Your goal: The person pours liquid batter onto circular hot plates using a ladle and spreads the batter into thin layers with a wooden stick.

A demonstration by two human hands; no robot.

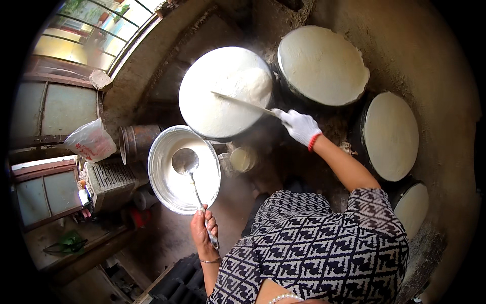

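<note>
My left hand (204, 227) is closed round the handle of a metal ladle (185, 161). The ladle's bowl is over a wide metal basin (153, 169) that contains white batter (206, 178). In a white glove, my right hand (299, 126) grips the near end of a long, thin spreading stick (242, 103). This stick reaches left across a round griddle topped with a white batter layer (217, 68), its tip near the middle of the layer. The surface under the layer is hidden.
More round griddles topped with white layers stand along the right: one at the back (324, 66), another farther right (391, 137), and one beside my right sleeve (412, 207). A rusty metal bucket (142, 143), plastic bag (93, 142) and small pale container (243, 158) are nearby.
</note>
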